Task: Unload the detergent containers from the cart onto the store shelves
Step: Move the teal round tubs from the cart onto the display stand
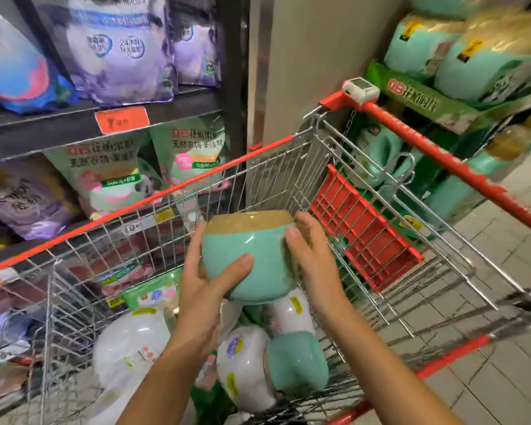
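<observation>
Teal detergent container (252, 259) lifted clear above cart basket (365, 167), held between both hands, approx centred over the basket's near half. Long axis running away from the camera and tilted up, gold-topped end far, rounded base end near/low. Left hand (206, 277) clamped on the container's left flank, thumb wrapped across the near face, fingers hidden behind. Right hand (313, 259) pressed flat-ish on the right flank, fingers (301, 228) half curled, reaching up near the gold band; looks more like steadying than a full wrap. Both hands equally near, no free hand. Matching teal/gold stock on the green display (460, 72) to the right, beyond the red cart handle (442, 154); pouch shelves (98, 124) to the left hold bagged product only. Judgement: next move prob. a swing right + up over the handle, so handle clearance is the key relation; destination not certain. Still in basket: another teal container (298, 360) and white bottles (246, 363) lying on their sides, directly below the held one. Motion blur at edges, labels unreadable.
</observation>
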{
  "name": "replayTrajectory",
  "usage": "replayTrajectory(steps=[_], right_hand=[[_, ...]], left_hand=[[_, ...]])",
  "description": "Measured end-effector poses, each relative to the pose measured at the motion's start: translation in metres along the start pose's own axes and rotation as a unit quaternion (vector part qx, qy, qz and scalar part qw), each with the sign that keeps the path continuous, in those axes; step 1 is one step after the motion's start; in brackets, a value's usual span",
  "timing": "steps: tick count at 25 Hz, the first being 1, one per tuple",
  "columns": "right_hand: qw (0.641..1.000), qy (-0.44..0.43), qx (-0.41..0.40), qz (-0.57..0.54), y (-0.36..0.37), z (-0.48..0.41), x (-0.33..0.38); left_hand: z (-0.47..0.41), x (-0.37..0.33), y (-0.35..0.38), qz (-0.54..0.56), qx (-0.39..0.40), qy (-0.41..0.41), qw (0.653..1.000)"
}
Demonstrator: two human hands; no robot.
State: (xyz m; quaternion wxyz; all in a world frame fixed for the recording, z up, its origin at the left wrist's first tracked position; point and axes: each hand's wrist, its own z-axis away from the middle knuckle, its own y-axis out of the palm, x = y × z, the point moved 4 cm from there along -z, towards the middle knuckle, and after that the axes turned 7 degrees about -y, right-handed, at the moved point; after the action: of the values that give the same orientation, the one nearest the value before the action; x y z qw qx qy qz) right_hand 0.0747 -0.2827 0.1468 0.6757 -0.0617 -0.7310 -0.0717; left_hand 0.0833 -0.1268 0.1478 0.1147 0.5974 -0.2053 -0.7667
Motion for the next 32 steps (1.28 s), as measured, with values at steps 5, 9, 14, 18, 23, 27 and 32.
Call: replayTrajectory(steps=[5,9,14,18,23,27,32], right_hand=[[0.997,-0.027,0.017,-0.070,-0.002,0.019,0.007],[0.986,-0.034,-0.028,-0.160,-0.015,0.011,0.012],[0.954,0.006,-0.020,-0.299,-0.032,0.018,0.007],[0.955,0.024,-0.009,-0.294,-0.039,0.021,0.009],[0.995,0.023,0.001,-0.098,-0.050,0.016,0.022],[0.988,-0.024,-0.049,-0.146,-0.054,0.026,0.023],[0.986,-0.061,-0.091,-0.128,-0.079,0.040,0.039]], left_hand=[[0.022,-0.009,0.019,-0.177,0.018,0.051,0.983],[0.014,-0.027,0.011,-0.174,0.054,0.059,0.982],[-0.008,-0.024,-0.001,-0.168,0.037,0.030,0.985],[-0.005,-0.006,0.017,-0.005,0.129,-0.082,0.988],[0.001,-0.007,0.030,-0.035,-0.015,0.021,0.999],[0.005,-0.010,0.040,-0.070,0.014,0.035,0.997],[0.002,-0.003,0.063,-0.090,0.121,0.007,0.989]])
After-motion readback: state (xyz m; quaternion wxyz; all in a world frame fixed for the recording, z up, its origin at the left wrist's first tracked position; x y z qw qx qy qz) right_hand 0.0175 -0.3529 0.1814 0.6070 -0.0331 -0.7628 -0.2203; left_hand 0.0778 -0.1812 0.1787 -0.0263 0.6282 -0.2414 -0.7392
